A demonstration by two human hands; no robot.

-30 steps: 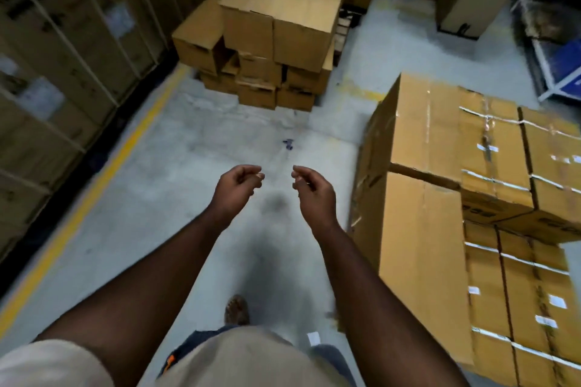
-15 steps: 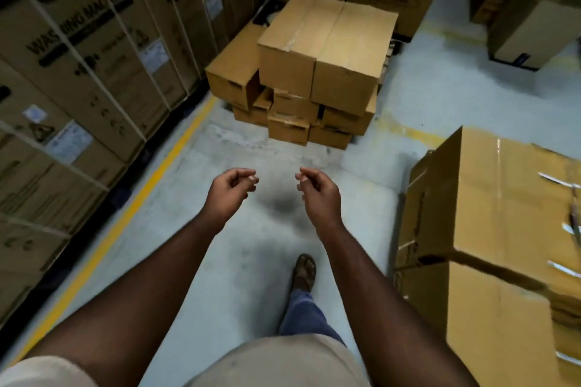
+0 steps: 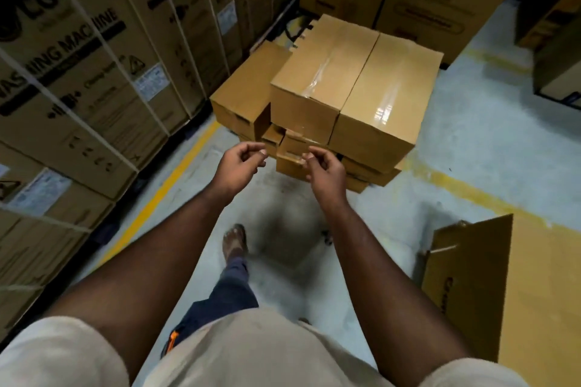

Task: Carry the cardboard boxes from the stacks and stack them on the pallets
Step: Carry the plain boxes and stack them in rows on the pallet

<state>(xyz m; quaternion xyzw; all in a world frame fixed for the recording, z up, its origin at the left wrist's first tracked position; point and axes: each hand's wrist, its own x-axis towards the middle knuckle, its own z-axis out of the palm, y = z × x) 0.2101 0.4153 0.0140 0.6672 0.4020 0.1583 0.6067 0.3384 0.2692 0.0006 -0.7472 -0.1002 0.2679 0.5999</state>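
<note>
Hands lead the way here: the left hand point(image 3: 239, 163) and the right hand point(image 3: 325, 171) are both held out in front, fingers point(image 3: 256, 148) loosely curled and holding nothing, neither one touching any cardboard. Just beyond them, in the middle of the scene, stands the stack of boxes point(image 3: 317, 122), several layers high, with two large taped boxes side by side on top, the left top box point(image 3: 320, 82) and the right top box point(image 3: 390, 94), and a lower box point(image 3: 248, 88) jutting out to the left. No pallet can be made out under it from this angle. The lower layers look narrower and unevenly set, so my guess is that the top boxes overhang; pulling one off carelessly could tip its neighbour or shift the small boxes beneath. Shiny tape on the lids may also be slippery under a grip. Tall washing machine cartons point(image 3: 81, 66) wall in the left side, and an open carton point(image 3: 509, 286) sits near on the right, so the aisle is tight for turning with a bulky load. One sandalled foot point(image 3: 234, 240) is mid-stride on the concrete floor point(image 3: 471, 148), where a carried box would hide the footing.
</note>
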